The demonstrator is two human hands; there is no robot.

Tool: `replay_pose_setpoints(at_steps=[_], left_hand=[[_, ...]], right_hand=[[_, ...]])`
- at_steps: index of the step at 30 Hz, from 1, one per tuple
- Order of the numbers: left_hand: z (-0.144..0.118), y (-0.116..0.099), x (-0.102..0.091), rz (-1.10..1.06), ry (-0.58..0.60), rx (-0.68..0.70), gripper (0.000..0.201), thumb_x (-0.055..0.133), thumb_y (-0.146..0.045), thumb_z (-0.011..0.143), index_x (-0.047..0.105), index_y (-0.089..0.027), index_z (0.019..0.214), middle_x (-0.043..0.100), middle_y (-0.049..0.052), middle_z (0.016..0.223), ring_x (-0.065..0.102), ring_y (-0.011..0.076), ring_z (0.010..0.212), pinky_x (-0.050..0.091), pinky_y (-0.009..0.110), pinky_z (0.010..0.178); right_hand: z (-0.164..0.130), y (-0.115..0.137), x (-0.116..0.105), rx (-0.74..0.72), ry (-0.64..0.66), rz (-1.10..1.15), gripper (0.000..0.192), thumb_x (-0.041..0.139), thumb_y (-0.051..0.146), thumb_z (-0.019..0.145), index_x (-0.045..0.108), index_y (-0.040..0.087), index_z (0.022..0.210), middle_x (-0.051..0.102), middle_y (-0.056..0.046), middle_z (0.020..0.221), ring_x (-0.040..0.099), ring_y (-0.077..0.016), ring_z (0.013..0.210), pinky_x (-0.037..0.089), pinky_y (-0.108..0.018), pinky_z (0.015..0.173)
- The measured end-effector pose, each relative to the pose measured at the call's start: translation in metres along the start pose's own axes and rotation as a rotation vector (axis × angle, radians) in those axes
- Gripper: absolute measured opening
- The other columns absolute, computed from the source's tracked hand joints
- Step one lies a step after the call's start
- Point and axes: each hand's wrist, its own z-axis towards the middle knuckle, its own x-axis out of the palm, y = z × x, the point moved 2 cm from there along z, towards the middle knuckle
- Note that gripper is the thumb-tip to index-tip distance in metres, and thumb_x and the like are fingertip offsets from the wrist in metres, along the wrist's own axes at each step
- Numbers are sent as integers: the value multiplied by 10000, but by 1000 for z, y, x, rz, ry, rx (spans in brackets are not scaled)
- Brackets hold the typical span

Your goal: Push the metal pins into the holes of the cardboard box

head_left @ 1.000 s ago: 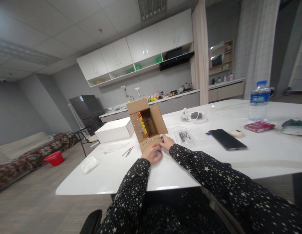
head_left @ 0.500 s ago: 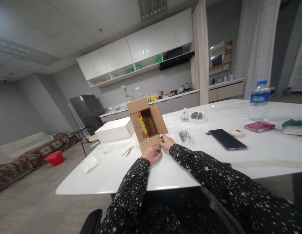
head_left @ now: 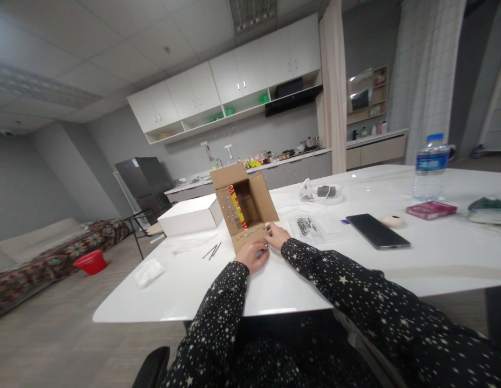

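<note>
A cardboard box (head_left: 244, 199) stands with its flaps spread and its opening towards me. Small shiny dots run over its left flap (head_left: 227, 209) and along its front flap (head_left: 250, 235). My left hand (head_left: 252, 255) lies at the lower edge of the front flap, fingers curled in; what they pinch, if anything, is hidden. At that flap's right edge is my right hand (head_left: 277, 236), its fingertips closed on the cardboard. Several thin metal nails or screws (head_left: 212, 251) lie on the table to the left of my left hand.
Behind the box at left is a white box (head_left: 189, 214); a crumpled tissue (head_left: 148, 273) lies nearer. To the right are a plastic bag (head_left: 311, 229), a black phone (head_left: 375, 230), a pink box (head_left: 431, 209), a water bottle (head_left: 430, 167) and a white cabled device (head_left: 325, 192).
Hardly anything differs. Both hands stay at the front flap, with only a slight shift of the left fingers.
</note>
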Motion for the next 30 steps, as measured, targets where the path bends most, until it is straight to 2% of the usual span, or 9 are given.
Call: replay_pose_setpoints(at_steps=[7,20,30], left_hand=[[0,0,1,2,13,26,173,552,-192,754,711,-195,823,679,64,857,627,185,835,500,309,798],[-1,3,3,4,20,-27,272,545,-159,679,730,-188,876,690,68,951,625,219,920,492,349,895],[-1,6,6,11,47,-15,363,533,-163,651,720,-149,962,663,109,1012,612,246,962,488,373,920]], right_hand=[[1,-2,2,-8,-7,-5,275,536,278,764,518,214,1031,686,-21,899,616,-191,838,357,-267,681],[1,-1,1,-8,-8,0,278,543,273,766,518,217,1037,684,-16,896,612,-183,835,360,-262,687],[2,-2,2,-19,-9,-4,263,532,281,760,519,215,1014,687,-16,894,615,-193,830,350,-267,669]])
